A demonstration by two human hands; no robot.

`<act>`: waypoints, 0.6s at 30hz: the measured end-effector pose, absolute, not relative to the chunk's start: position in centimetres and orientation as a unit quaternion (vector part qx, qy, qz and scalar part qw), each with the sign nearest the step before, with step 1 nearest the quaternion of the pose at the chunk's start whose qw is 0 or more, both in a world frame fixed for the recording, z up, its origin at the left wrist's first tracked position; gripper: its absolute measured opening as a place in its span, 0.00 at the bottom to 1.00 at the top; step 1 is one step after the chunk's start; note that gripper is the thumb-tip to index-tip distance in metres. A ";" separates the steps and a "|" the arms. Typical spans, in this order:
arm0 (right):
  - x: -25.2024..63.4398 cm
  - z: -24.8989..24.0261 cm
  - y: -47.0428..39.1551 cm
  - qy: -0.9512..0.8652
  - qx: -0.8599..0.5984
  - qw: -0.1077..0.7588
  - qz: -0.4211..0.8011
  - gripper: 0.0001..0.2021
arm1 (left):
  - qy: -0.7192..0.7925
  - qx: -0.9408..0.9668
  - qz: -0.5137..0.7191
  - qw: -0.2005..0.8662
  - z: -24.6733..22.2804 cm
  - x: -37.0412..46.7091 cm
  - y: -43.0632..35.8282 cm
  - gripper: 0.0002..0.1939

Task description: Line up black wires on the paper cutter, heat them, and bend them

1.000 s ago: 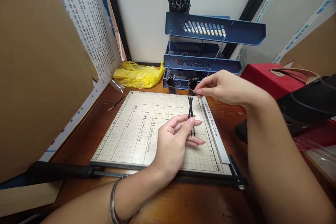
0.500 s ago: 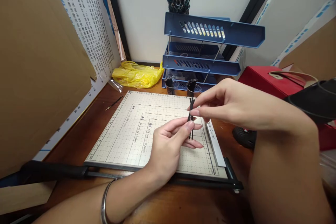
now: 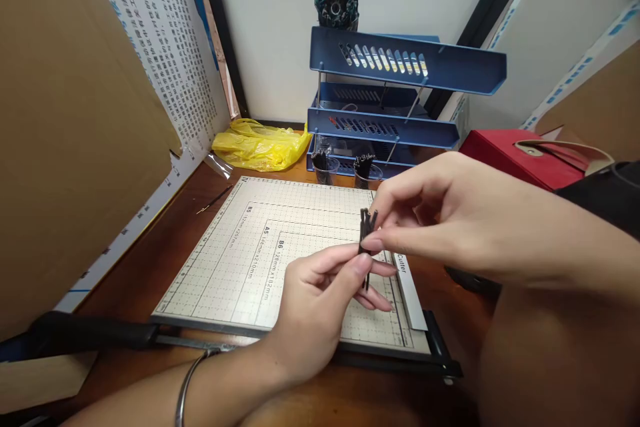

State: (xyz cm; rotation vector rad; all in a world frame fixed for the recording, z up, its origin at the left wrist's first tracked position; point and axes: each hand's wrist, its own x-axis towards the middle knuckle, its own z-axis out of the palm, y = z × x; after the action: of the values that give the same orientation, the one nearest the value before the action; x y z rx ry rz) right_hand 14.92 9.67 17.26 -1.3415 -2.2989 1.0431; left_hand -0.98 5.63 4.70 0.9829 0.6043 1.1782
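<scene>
A small bundle of short black wires (image 3: 365, 220) is held upright between both hands over the paper cutter (image 3: 210, 240). My left hand (image 3: 320, 303) pinches its lower part between thumb and index finger, with the other fingers loosely extended behind. My right hand (image 3: 425, 223) comes in from the right, thumb and fingers closed on the upper part. The wires' tops fan apart slightly and their lower ends poke out below my left thumb. A metal bangle (image 3: 186, 387) circles my left wrist.
Behind the cutter stand two clear cups (image 3: 326, 173) of black wires, beneath a blue tiered tray (image 3: 400, 123). A yellow plastic bag (image 3: 263, 145) and one loose wire (image 3: 215, 199) lie at left. The cutter's black handle (image 3: 95, 332) reaches left. A red box (image 3: 515, 153) sits at right.
Both hands have lowered slightly toward me with the wires. My right hand has slid closer to the left, and the wire tops now fan out more.
</scene>
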 end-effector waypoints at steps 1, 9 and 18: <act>14.9 17.3 9.5 -0.793 -0.465 0.139 0.368 0.07 | 0.265 0.447 0.527 0.672 4.7 -1.0 5.5 0.08; 15.9 17.6 8.8 -0.806 -0.463 0.120 0.349 0.07 | 0.266 0.499 0.538 0.625 4.3 -1.1 5.1 0.11; 16.4 17.5 9.4 -0.796 -0.465 0.121 0.369 0.05 | 0.274 0.463 0.542 0.646 4.3 -1.1 4.7 0.08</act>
State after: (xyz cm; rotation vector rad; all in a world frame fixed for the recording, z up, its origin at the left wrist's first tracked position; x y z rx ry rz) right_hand 16.39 9.43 17.47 -1.3592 -2.3236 1.0770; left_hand -1.10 4.70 4.34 1.0538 0.6232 1.2338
